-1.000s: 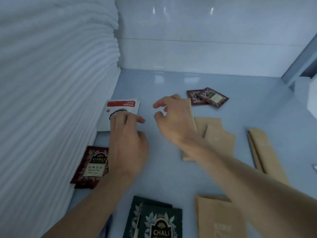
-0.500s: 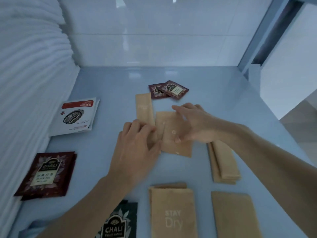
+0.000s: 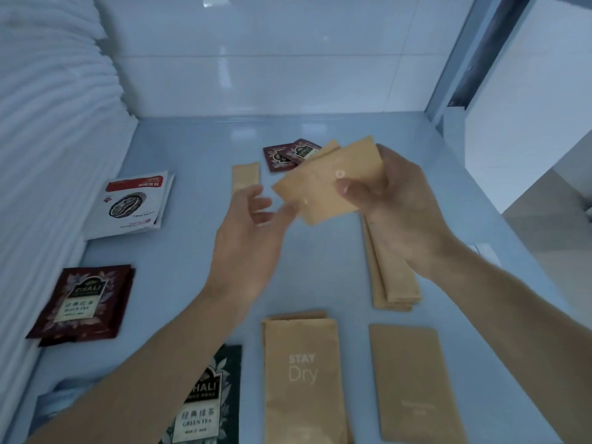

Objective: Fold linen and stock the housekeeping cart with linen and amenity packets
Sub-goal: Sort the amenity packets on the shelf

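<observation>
My right hand (image 3: pixel 394 206) pinches two tan paper amenity packets (image 3: pixel 323 184) and holds them above the pale blue shelf (image 3: pixel 192 261). My left hand (image 3: pixel 250 232) is open just below and left of them, its fingertips touching the packets' lower left edge. A tall stack of folded white linen (image 3: pixel 48 149) fills the left side. More tan packets lie on the shelf: a narrow one (image 3: pixel 245 177) behind my left hand, a long pile (image 3: pixel 390 277) under my right wrist, a "Stay Dry" packet (image 3: pixel 302 376) and another (image 3: pixel 413 382) in front.
Dark red tea sachets lie at the left (image 3: pixel 83 302) and at the back (image 3: pixel 288 153). A white coffee sachet (image 3: pixel 131 203) lies by the linen. A green tea sachet (image 3: pixel 205 408) sits at the front edge. White tiled wall behind; a grey post (image 3: pixel 464 59) at the right.
My right hand has lifted the tan packets off the shelf, where both hands were pressing on them. My left hand has turned palm up beneath them.
</observation>
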The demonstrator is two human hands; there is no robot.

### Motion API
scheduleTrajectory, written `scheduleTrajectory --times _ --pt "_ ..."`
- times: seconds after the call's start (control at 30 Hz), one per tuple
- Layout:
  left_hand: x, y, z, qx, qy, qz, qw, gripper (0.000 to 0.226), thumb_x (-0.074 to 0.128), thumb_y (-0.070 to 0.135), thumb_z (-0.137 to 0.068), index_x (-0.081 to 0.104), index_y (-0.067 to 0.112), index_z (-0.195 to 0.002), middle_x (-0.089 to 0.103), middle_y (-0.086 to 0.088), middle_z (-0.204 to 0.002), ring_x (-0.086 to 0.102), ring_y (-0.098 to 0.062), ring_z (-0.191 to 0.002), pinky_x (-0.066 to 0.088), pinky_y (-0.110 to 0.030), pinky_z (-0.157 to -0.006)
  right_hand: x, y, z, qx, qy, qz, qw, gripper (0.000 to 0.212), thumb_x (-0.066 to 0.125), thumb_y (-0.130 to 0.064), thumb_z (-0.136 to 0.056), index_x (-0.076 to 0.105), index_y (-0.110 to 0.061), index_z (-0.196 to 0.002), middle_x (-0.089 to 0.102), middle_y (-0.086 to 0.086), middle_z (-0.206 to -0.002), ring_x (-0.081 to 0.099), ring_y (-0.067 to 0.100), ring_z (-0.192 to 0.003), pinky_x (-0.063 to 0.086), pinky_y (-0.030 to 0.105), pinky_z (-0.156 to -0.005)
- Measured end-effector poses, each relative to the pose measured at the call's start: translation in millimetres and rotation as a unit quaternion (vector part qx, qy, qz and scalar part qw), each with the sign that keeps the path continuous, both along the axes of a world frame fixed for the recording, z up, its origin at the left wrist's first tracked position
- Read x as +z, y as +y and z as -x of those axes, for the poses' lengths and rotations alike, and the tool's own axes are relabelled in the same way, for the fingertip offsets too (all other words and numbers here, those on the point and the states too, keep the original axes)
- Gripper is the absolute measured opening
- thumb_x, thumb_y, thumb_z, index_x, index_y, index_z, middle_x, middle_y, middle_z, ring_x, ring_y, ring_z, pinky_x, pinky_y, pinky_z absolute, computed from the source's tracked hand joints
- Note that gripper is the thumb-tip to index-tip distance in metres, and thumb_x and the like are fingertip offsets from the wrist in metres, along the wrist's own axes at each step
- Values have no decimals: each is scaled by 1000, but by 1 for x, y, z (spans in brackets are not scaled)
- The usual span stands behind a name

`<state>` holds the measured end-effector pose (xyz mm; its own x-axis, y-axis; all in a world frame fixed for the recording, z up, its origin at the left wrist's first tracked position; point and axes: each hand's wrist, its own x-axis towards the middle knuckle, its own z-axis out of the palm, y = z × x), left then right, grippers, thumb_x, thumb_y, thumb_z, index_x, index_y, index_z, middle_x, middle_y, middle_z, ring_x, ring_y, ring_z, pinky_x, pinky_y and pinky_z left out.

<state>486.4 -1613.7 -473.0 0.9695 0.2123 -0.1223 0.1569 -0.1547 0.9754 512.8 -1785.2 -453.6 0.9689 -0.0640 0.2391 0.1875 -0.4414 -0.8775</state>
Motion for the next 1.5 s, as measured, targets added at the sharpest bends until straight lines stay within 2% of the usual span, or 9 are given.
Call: scheduleTrajectory --times 0.1,0.17,0.3,0.4,0.63,0.87,1.1,1.33,1.5 --pt "18 -6 9 -47 113 322 939 52 64 47 -90 60 3 -117 65 -17 -108 72 -31 -91 59 -50 -83 -3 6 36 57 -170 160 971 24 59 -4 -94 72 -13 -112 66 2 -100 57 22 -97 46 31 -88" --pt "22 -7 18 -142 113 381 906 39 52 35 -98 64 0 -110 68 -21 -106 71 -32 -92 59 -50 -76 -9 6 56 127 -177 224 950 38 55 2 -90 70 -15 -120 61 2 -111 49 21 -105 40 24 -94" --pt "12 -13 40 -129 74 263 953 21 49 5 -95 68 4 -103 73 -15 -100 71 -26 -87 59 -36 -63 -7 -5 89 174 -25 20 984 54 49 -2 -67 70 -18 -114 59 -2 -122 48 14 -121 38 21 -101" --pt "5 -15 58 -168 39 199 965 27 59 3 -93 66 19 -113 76 -1 -104 73 -18 -89 59 -32 -67 -3 -20 103 57 33 -135 989 33 64 -9 -80 68 -24 -109 60 2 -123 57 6 -108 47 10 -75" --pt "9 -43 125 -188 -1 134 973 52 74 -10 -77 58 9 -122 74 -7 -109 72 -23 -101 60 -35 -83 -7 -51 155 -4 101 -97 990 61 78 -17 -82 50 -28 -136 57 -7 -117 60 1 -79 54 23 -79" --pt "13 -78 201 -228 20 171 958 37 69 7 -88 63 12 -125 72 -7 -118 69 -24 -109 59 -33 -87 -6 -95 226 21 152 -198 968 40 73 -5 -86 61 -19 -122 71 16 -92 63 16 -67 50 23 -52" --pt "21 -92 234 -87 97 259 957 25 54 25 -99 75 15 -109 74 -3 -114 70 -19 -107 48 -47 -104 20 -155 255 -68 103 -264 956 15 59 -6 -96 63 -18 -105 71 -4 -72 60 14 -61 47 22 -46" --pt "32 -92 254 -83 104 261 956 29 51 29 -101 68 16 -120 73 -3 -118 68 -22 -113 53 -44 -98 31 -155 266 -29 95 -222 970 18 56 -3 -97 62 -17 -106 68 -5 -67 59 2 -55 45 15 -45" --pt "27 -103 262 -150 122 226 955 33 46 32 -104 67 18 -125 72 -3 -121 67 -23 -114 51 -52 -101 18 -127 271 70 127 -103 984 19 63 -4 -93 65 -21 -101 69 4 -90 58 13 -49 49 22 -50"
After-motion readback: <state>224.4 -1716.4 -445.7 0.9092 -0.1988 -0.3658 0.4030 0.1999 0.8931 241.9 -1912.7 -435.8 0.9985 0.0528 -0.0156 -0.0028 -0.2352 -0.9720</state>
